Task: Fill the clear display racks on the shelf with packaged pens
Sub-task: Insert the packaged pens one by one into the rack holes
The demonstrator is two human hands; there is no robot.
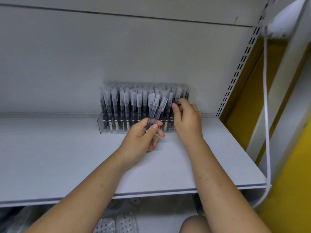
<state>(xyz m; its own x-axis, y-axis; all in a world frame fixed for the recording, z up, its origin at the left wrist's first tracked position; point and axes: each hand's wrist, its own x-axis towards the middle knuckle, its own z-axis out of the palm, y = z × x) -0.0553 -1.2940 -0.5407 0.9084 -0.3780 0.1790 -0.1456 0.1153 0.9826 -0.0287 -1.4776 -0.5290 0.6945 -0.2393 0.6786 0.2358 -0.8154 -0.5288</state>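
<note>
A clear display rack [102, 123] stands at the back of the white shelf [50, 157], packed with several dark pens in clear sleeves [127, 101]. My left hand [143, 138] is in front of the rack and grips a small bunch of packaged pens [155, 108] that fan upward. My right hand [188, 120] is at the rack's right end, fingers pinched on one packaged pen [178, 95] standing among the others. The rack's right end is hidden behind my right hand.
A slotted metal upright [239, 71] rises at the shelf's right back corner, with a yellow wall [286, 190] beyond it. A white strap [266, 115] hangs down on the right. Packaged perforated items [116, 222] lie on the lower shelf.
</note>
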